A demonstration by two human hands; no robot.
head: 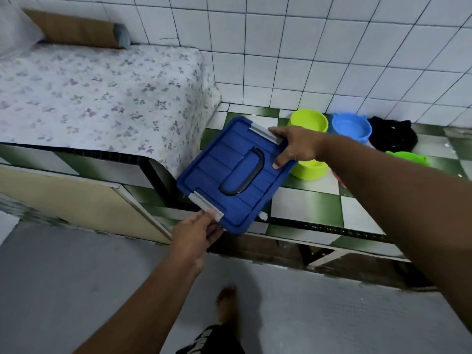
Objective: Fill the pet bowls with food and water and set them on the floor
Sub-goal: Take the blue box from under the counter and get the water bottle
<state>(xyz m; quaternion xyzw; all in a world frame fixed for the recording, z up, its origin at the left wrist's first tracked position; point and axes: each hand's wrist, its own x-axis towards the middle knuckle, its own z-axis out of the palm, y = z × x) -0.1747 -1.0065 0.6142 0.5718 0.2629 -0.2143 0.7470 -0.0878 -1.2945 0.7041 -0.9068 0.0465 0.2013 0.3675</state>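
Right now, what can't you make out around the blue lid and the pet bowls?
Head view only:
Anything beneath the blue lid: hidden by the lid.
Lower lime bowl: inside covered by the right hand and lid.
Green bowl: mostly behind the right forearm.
Black object beside the blue bowl: too dark to identify.

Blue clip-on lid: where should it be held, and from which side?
At its two grey clips, hands coming from opposite ends, as the left hand and right hand do: the blue lid is wide and flat, and its centre handle lies folded down.
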